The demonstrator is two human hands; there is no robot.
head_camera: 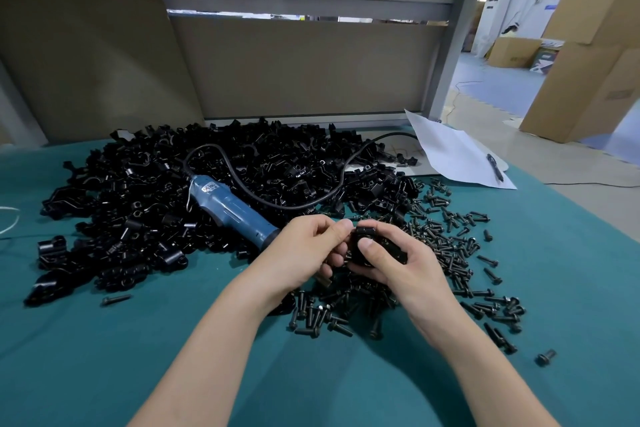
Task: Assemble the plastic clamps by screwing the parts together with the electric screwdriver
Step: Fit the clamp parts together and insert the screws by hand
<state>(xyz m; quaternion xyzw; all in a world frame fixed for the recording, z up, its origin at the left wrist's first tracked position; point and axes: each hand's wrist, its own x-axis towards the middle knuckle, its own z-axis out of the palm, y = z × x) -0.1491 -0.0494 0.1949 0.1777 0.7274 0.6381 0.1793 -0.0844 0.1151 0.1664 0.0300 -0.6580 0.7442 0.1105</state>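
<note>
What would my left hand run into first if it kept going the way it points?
Your left hand would first meet the black plastic clamp its fingers touch; right behind it is the right hand, though depth is unclear.

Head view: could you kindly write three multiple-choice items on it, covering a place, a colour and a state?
1. Where does the blue electric screwdriver lie?
A) on the floor
B) on the heap of black plastic clamp parts
C) on a white sheet

2. What colour is the cloth-covered table?
A) teal
B) red
C) yellow

3. What are the left hand and right hand doing?
A) lying flat
B) gripping the screwdriver
C) holding a black plastic clamp piece together

Answers:
1 B, its body rests on the heap.
2 A, the cloth is teal throughout.
3 C, both hands curl round the piece.
</note>
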